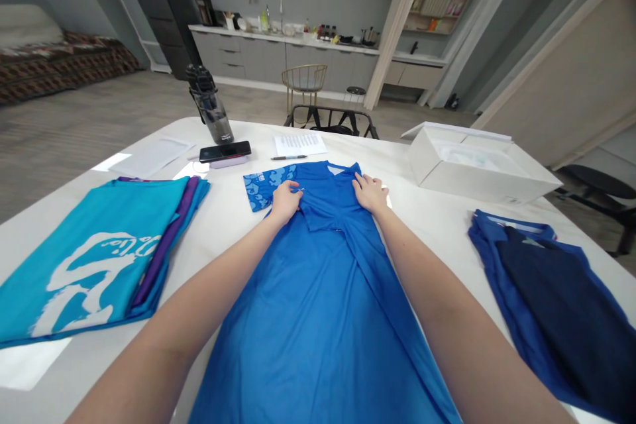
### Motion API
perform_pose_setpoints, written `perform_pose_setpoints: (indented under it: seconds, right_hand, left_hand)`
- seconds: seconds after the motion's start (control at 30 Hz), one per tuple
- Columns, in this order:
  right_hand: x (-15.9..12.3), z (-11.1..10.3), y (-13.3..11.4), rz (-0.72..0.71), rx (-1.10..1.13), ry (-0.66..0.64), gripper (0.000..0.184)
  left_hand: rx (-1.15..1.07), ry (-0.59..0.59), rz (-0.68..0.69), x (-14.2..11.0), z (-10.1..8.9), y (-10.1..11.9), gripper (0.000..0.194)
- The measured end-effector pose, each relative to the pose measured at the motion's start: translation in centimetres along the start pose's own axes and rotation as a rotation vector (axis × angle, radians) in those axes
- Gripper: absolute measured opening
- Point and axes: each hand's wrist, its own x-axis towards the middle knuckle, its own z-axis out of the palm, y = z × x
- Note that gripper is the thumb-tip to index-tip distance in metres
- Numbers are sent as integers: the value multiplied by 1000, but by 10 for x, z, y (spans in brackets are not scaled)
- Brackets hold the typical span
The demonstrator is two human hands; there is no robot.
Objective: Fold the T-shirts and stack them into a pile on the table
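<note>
A bright blue shirt [308, 338] lies lengthwise on the white table [79, 371] in front of me, folded over at the collar end. A sleeve panel with a cloud print [268, 187] sticks out at its far left. My left hand [285, 202] has its fingers gathered on the fabric fold near the collar. My right hand [370, 192] rests flat on the shirt's far right shoulder, fingers spread, gripping nothing.
A folded teal garment with a white print [94, 258] sits left, and a navy and blue garment [551, 291] right. Along the far side are an open white box [477, 165], a phone [224, 151], a pen [289, 157], papers [299, 143] and a water bottle [211, 105].
</note>
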Motion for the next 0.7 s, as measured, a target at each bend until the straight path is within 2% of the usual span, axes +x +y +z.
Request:
perform_pose_setpoints:
  seconds: [0.07, 0.17, 0.23, 0.3, 0.37, 0.47, 0.6, 0.7]
  right_hand:
    - [3, 1, 1, 15, -2, -10, 62]
    - [6, 0, 8, 32, 72, 18, 63]
    - [4, -1, 14, 20, 137, 52, 63]
    - [-2, -2, 20, -41, 144, 75, 64]
    - [-12, -1, 23, -131, 106, 83, 63]
    - [-33, 1, 21, -232, 50, 73, 65]
    - [-69, -3, 14, -284, 21, -16, 64]
    - [-103, -11, 9, -275, -4, -15, 60]
  left_hand:
    - [125, 52, 107, -5, -2, -4, 32]
    - [375, 128, 444, -20, -1, -3, 41]
    - [530, 75, 679, -35, 1, 1, 42]
    - [645, -39, 809, -48, 5, 3, 42]
    - [728, -143, 802, -58, 9, 3, 49]
    - [808, -250, 679, -64, 13, -3, 64]
    - [828, -285, 619, -63, 15, -11, 69]
    - [824, -286, 620, -62, 15, -12, 70]
